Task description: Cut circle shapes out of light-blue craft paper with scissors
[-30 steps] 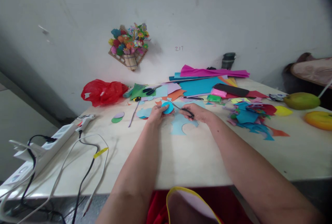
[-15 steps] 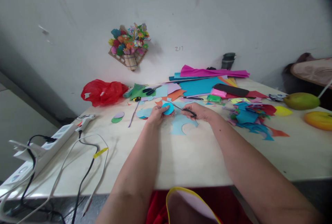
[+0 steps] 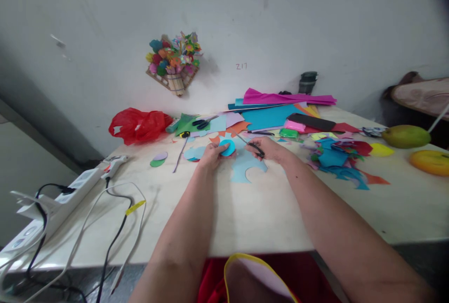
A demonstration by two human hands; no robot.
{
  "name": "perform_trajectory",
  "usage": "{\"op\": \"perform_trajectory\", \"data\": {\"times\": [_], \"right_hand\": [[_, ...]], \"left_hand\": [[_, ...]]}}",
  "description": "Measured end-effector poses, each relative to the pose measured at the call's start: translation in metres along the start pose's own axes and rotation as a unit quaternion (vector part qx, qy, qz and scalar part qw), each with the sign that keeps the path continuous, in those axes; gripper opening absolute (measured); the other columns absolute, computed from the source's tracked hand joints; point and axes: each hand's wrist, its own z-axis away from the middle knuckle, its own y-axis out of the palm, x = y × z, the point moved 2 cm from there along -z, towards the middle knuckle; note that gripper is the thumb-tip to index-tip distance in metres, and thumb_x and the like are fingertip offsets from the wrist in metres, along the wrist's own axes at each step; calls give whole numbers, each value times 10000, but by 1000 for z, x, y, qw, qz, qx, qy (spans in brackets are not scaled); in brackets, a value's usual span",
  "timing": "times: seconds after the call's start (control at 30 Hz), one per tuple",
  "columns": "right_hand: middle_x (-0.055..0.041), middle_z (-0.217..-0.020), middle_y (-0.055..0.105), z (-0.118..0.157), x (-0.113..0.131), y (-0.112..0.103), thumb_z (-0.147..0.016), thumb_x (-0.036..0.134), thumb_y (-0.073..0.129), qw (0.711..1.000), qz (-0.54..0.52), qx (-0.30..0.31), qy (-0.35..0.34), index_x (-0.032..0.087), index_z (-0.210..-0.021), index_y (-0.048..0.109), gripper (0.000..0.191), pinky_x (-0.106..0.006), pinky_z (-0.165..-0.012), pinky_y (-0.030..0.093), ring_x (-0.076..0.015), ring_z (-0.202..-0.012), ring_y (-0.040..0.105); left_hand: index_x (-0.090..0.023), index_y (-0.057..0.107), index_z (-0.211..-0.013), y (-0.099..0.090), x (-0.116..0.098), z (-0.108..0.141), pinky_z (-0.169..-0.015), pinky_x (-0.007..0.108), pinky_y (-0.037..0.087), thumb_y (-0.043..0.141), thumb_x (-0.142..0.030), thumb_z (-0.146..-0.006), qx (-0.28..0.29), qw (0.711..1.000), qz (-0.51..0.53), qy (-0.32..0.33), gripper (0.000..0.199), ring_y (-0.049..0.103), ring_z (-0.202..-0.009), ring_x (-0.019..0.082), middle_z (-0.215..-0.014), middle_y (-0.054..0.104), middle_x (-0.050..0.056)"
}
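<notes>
At nine o'clock from the left hand (image 3: 212, 153), loose discs (image 3: 195, 154) lie on the bench (image 3: 259, 219). At two o'clock, its fingers are pinched on a blue disc (image 3: 230, 146), with reddish paper (image 3: 230, 155) peeping below. At three o'clock, the right hand (image 3: 260, 147) has its fingers curled round the scissors (image 3: 249, 143); how wide the blades stand, I cannot tell. If the left pinch loosens, I think the layers may slide; if the blades swing toward nine o'clock, they may nick the blue rim.

Coloured sheets (image 3: 264, 117) (and scissors (image 3: 258, 150)) mark a craft workspace.
</notes>
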Motion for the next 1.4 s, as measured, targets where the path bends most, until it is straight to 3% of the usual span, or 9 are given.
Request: {"op": "perform_trajectory", "data": {"times": [0.17, 0.27, 0.37, 0.5, 0.67, 0.9, 1.0, 1.17, 1.4], "right_hand": [[-8, -564, 616, -1, 2, -5, -700, 415, 831, 979, 154, -136, 11, 174, -796, 741, 275, -275, -490, 461, -163, -511, 574], [-56, -764, 747, -1, 6, -4, -721, 445, 810, 909, 375, -182, 2, 214, -874, 810, 277, -314, -662, 502, -254, -784, 700], [-97, -1017, 795, 2, 12, 3, -794, 456, 746, 842, 515, -158, 34, 242, -1011, 825, 315, -325, -766, 492, -299, -1010, 706], [-131, -1152, 771, 5, 15, 8, -820, 434, 729, 817, 558, -124, 75, 195, -1112, 798, 383, -308, -778, 484, -300, -1085, 695], [-132, -1251, 736, 4, 11, 8, -822, 371, 725, 828, 550, -92, 66, 175, -1242, 741, 464, -278, -784, 475, -275, -1144, 670], [-89, -1200, 745, 8, 15, 6, -835, 273, 642, 827, 556, -63, 62, 244, -1075, 782, 279, -302, -700, 434, -270, -1037, 679], [-103, -1037, 762, 6, 17, 7, -923, 398, 556, 872, 477, -106, 26, 198, -851, 760, 294, -298, -697, 432, -255, -959, 672], [-62, -747, 687, 2, 12, 16, -915, 541, 538, 983, 165, -83, 10, 178, -706, 628, 429, -246, -507, 381, -177, -694, 610], [6, -579, 586, -4, 1, 24, -710, 388, 731, 995, 10, -97, -2, 170, -739, 663, 231, -224, -428, 343, -144, -567, 530]], "left_hand": [[-114, 705, -760, -1, 0, -1, -679, 360, 607, 899, -402, -620, 23, 999, -39, -1, 374, 750, -757, 292, -688, 718, 111], [-118, 715, -769, 0, 0, -1, -667, 357, 604, 904, -423, -598, 30, 998, -48, -2, 397, 744, -733, 281, -721, 732, 116], [-115, 726, -758, 2, -1, 0, -661, 354, 599, 915, -435, -563, 28, 998, -51, -1, 420, 735, -696, 268, -715, 733, 114], [-110, 729, -733, 5, -1, 1, -686, 372, 597, 918, -435, -540, 20, 999, -50, 5, 422, 724, -673, 259, -710, 733, 116], [-121, 739, -734, 7, -1, 1, -693, 369, 585, 913, -467, -539, 24, 997, -64, 20, 433, 716, -651, 245, -709, 737, 106], [-139, 732, -719, 8, -1, -1, -627, 318, 545, 887, -501, -555, 34, 994, -96, 26, 427, 695, -608, 217, -661, 722, 79], [-139, 725, -718, 9, -2, -1, -628, 306, 539, 880, -482, -581, 37, 993, -105, 27, 401, 686, -598, 202, -644, 712, 69], [-130, 715, -731, 10, 1, -2, -662, 343, 561, 889, -459, -576, 51, 994, -91, 19, 403, 665, -595, 195, -671, 713, 72], [-123, 705, -748, 18, 4, 0, -664, 353, 567, 900, -410, -592, 83, 994, -67, 8, 379, 662, -632, 195, -692, 702, 75]]}}
